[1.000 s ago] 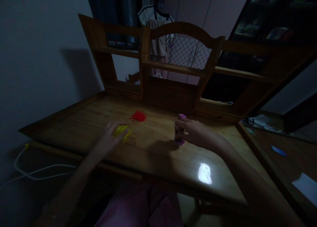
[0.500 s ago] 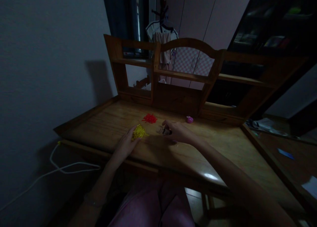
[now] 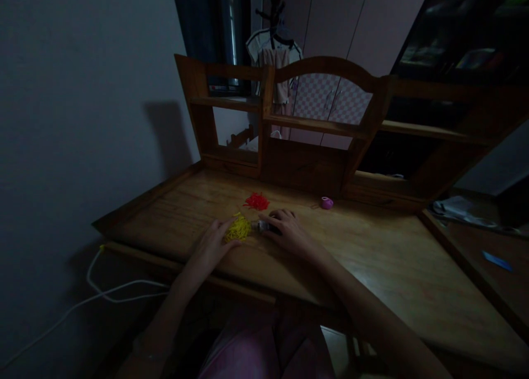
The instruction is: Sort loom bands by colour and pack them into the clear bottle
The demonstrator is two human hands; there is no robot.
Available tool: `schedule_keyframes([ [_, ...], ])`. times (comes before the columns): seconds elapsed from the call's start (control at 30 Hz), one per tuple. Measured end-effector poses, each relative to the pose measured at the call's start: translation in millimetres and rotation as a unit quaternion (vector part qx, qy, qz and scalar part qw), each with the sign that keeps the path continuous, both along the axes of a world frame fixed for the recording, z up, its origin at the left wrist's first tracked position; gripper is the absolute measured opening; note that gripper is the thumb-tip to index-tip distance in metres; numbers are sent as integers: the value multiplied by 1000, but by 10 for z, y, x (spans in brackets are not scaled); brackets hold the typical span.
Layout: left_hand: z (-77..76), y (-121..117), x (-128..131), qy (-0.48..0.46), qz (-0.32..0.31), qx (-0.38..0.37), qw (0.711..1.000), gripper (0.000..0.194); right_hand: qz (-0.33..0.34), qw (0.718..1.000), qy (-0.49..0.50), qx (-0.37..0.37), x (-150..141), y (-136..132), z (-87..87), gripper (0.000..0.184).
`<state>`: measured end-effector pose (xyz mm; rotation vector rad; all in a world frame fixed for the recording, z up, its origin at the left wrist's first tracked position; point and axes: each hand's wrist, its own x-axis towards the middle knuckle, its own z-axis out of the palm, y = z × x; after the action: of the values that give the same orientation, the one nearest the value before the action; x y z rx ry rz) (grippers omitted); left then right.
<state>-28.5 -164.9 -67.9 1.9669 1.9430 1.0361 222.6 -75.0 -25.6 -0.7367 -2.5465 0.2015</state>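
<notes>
A loose heap of thin yellow strips (image 3: 238, 228) lies on the wooden desk. My left hand (image 3: 210, 245) cups its left side, thumb and fingers apart, touching the heap. Close by on the right, my right hand (image 3: 288, 230) is low over the desk with its fingers curled around something dark. A small pale, metallic-looking end (image 3: 261, 225) pokes out to the left of those fingers, beside the yellow heap. The rest of that thing is hidden and dim. Behind the yellow heap is a pile of red strips (image 3: 257, 201).
A small purple round object (image 3: 327, 203) with a loop sits near the back of the desk (image 3: 372, 247). Wooden shelving (image 3: 306, 128) rises along the rear edge. A white cord (image 3: 124, 284) hangs at the left front; a wall stands at the left.
My right hand has come left and lower, bringing the dark thing up beside the yellow heap. My left hand stays at the heap. The view has shifted slightly.
</notes>
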Motion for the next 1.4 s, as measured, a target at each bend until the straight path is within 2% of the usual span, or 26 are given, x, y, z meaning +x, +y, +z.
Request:
schedule_keyframes([
  [0.17, 52, 153, -27, -48, -55, -25, 997, 35, 19, 999, 8, -28, 64, -66, 12, 48],
  [0.3, 57, 140, 26, -58, -38, -1, 998, 25, 45, 997, 37, -44, 49, -93, 14, 49],
  [0.4, 54, 71, 84, -95, -23, 9, 995, 22, 60, 995, 50, -57, 30, -93, -12, 50],
  [0.5, 73, 25, 140, -171, -9, -10, 985, 23, 60, 995, 61, -58, 3, -91, -67, 52],
  [0.63, 152, 25, 189, -278, 15, -3, 960, 31, 57, 991, 94, -72, -45, -97, -141, 53],
  [0.7, 207, 21, 193, -303, 19, 10, 953, 30, 53, 988, 115, -86, -62, -102, -157, 54],
  [1.0, 502, 21, 131, -268, 38, -7, 963, 19, 39, 971, 189, -143, -56, -147, -84, 48],
  [1.13, 646, 102, 150, -244, 22, 18, 969, 20, 36, 962, 210, -168, -49, -173, -28, 46],
  [1.27, 773, 192, 171, -172, -5, 45, 984, 26, 26, 953, 239, -187, -54, -181, 0, 45],
  [1.4, 879, 222, 204, -146, -44, 32, 988, 25, 19, 937, 275, -215, -75, -181, 14, 42],
])
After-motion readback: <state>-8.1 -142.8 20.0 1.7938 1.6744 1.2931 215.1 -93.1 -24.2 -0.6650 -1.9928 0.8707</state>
